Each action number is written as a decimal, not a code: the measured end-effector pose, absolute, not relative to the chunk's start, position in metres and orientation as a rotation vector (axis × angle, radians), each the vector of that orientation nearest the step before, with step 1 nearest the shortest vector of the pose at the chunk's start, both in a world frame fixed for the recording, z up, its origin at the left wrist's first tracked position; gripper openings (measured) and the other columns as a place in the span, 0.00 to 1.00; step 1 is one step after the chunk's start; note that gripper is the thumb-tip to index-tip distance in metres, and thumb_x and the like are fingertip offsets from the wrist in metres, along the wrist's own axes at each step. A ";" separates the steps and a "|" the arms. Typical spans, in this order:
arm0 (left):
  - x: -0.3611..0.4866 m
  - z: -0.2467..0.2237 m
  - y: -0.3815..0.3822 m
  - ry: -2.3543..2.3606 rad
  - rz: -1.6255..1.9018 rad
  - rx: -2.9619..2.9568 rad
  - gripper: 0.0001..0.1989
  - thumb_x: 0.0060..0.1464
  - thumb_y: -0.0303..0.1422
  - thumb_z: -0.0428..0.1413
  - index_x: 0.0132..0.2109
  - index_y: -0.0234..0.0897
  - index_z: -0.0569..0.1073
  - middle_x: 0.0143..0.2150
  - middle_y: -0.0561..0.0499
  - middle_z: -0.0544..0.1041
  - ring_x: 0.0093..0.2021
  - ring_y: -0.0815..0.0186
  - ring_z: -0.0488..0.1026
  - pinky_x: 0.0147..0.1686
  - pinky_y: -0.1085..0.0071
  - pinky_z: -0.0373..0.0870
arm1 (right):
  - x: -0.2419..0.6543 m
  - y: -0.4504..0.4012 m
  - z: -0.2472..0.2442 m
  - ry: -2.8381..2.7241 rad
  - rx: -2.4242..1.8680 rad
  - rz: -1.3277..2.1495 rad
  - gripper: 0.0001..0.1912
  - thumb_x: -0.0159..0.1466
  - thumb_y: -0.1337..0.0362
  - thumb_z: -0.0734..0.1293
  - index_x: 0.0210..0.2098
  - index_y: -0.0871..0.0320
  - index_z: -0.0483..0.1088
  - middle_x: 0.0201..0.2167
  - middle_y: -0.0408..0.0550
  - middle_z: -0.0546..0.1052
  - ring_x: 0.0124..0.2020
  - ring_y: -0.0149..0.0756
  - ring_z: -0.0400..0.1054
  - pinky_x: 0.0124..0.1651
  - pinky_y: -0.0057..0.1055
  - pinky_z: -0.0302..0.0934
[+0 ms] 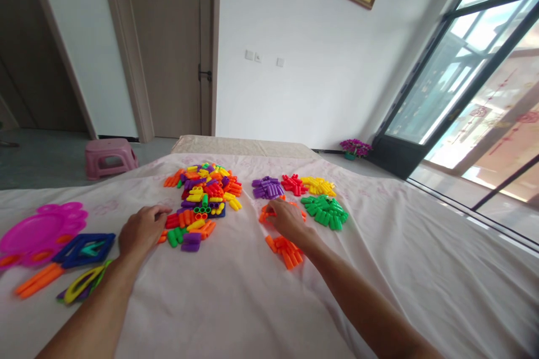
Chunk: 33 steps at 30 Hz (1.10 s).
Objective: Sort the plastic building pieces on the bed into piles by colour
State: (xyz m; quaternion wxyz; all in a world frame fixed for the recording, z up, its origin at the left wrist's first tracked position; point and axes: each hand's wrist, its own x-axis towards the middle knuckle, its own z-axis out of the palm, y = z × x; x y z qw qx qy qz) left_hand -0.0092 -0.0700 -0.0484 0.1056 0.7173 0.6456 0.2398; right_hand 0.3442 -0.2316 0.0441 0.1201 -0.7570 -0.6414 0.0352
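My left hand (pixel 142 230) rests at the left edge of a mixed heap of plastic tube-shaped building pieces (pixel 210 185), fingers apart, with the nearest red and orange pieces beside them. Part of that hand's grip is hidden from me. Over on the right, my right hand (pixel 286 217) is closed around an orange piece (pixel 269 211) above other orange ones. Just below it lies a cluster of orange pieces (pixel 289 251). Sorted groups stand around it: purple pieces (pixel 268 187), red pieces (pixel 293 184), yellow pieces (pixel 319 185) and green pieces (pixel 325 211).
A pink plate-like toy (pixel 37 230), a blue frame (pixel 86 249), orange sticks (pixel 40 280) and a yellow ring (pixel 83 284) lie on the left of the cloth (pixel 210 303). Beyond its left edge stands a pink stool (pixel 110 158). Purple flowers (pixel 356 147) sit by the glass door.
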 end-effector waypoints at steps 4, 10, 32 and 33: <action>-0.010 -0.049 -0.070 1.891 0.719 2.117 0.21 0.62 0.40 0.47 0.49 0.44 0.83 0.56 0.43 0.81 0.50 0.52 0.77 0.44 0.61 0.72 | 0.346 -0.254 0.054 -1.741 -1.958 0.446 0.09 0.64 0.63 0.68 0.44 0.56 0.76 0.38 0.44 0.81 0.37 0.33 0.73 0.37 0.27 0.59; -0.009 -0.047 -0.071 1.895 0.709 2.112 0.21 0.61 0.40 0.47 0.49 0.44 0.83 0.57 0.42 0.80 0.51 0.49 0.77 0.44 0.57 0.72 | 0.340 -0.296 0.045 -1.781 -2.085 0.383 0.11 0.64 0.63 0.67 0.44 0.54 0.77 0.37 0.44 0.81 0.36 0.34 0.72 0.35 0.28 0.55; -0.008 -0.047 -0.072 1.900 0.718 2.101 0.20 0.61 0.40 0.47 0.49 0.46 0.83 0.56 0.46 0.80 0.51 0.54 0.77 0.44 0.64 0.70 | 0.264 -0.138 0.040 -1.991 -2.377 0.136 0.20 0.68 0.55 0.67 0.54 0.60 0.75 0.54 0.59 0.78 0.53 0.49 0.75 0.45 0.35 0.68; -0.009 -0.048 -0.071 1.891 0.726 2.106 0.20 0.61 0.39 0.47 0.49 0.46 0.83 0.56 0.46 0.81 0.51 0.54 0.77 0.44 0.63 0.70 | 0.262 -0.132 0.036 -2.004 -2.392 0.128 0.20 0.67 0.56 0.67 0.54 0.60 0.75 0.54 0.60 0.78 0.54 0.50 0.75 0.46 0.36 0.68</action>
